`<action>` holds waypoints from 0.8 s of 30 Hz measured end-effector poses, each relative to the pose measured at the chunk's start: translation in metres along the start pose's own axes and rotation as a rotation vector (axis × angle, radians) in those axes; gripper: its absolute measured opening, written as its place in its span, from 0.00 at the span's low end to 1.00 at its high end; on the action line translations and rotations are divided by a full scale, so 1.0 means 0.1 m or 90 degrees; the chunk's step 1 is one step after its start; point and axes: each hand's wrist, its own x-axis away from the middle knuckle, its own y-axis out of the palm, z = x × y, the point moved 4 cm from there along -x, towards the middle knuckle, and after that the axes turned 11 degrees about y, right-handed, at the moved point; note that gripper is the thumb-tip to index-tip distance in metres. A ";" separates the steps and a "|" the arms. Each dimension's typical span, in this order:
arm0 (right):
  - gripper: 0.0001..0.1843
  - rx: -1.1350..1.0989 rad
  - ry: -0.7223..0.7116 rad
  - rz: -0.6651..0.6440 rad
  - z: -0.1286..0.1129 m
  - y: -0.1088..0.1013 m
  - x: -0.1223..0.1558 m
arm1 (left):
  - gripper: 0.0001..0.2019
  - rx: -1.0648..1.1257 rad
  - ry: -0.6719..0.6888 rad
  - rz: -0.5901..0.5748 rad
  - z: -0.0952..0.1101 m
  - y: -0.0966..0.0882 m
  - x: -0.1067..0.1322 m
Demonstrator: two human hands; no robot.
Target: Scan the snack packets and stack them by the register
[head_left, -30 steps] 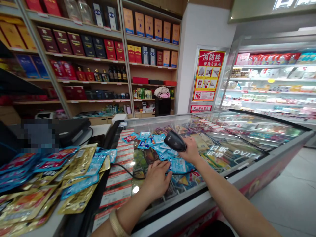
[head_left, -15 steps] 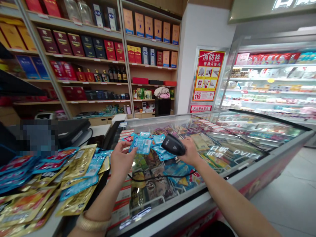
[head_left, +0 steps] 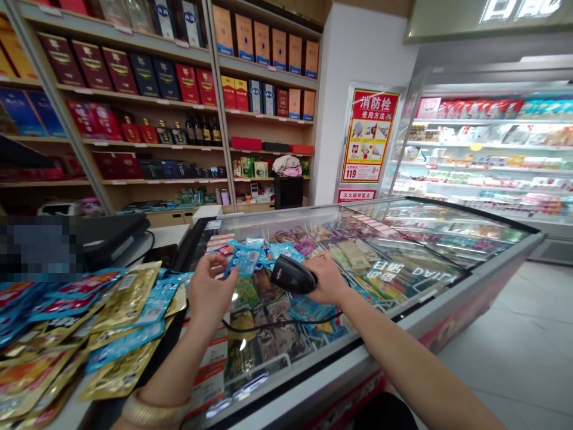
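Observation:
A small blue snack packet [head_left: 245,260] is pinched between the thumb and fingers of my left hand [head_left: 210,286], its printed side partly facing the scanner. My right hand [head_left: 328,278] grips a black barcode scanner [head_left: 293,275], whose head points left toward that packet. The scanner's dark cable [head_left: 277,326] curves over the freezer's glass lid. Behind both hands, more blue packets [head_left: 283,251] lie on the glass, partly covered by the scanner. To the left of my left arm spreads a pile of gold packets [head_left: 128,297] and blue packets [head_left: 154,304].
A glass-topped chest freezer [head_left: 447,236] full of packaged goods stretches to the right. Shelves of boxed bottles [head_left: 147,77] stand behind the counter, beside a red and yellow poster [head_left: 370,136]. A lit refrigerated display [head_left: 492,155] stands at the far right.
The scanner in my right hand has moved left and slightly down, closer to the held packet. My left hand still pinches the packet, now turned a little. The whole view has shifted slightly.

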 end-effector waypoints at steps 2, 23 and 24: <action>0.12 0.009 0.007 -0.003 -0.01 0.00 0.00 | 0.14 -0.009 -0.001 -0.003 0.01 0.00 0.01; 0.12 0.005 0.065 0.066 0.17 -0.01 0.04 | 0.15 -0.065 0.066 0.086 0.03 -0.27 -0.16; 0.12 0.008 0.064 0.070 0.18 -0.02 0.04 | 0.15 -0.088 0.074 0.122 0.03 -0.40 -0.23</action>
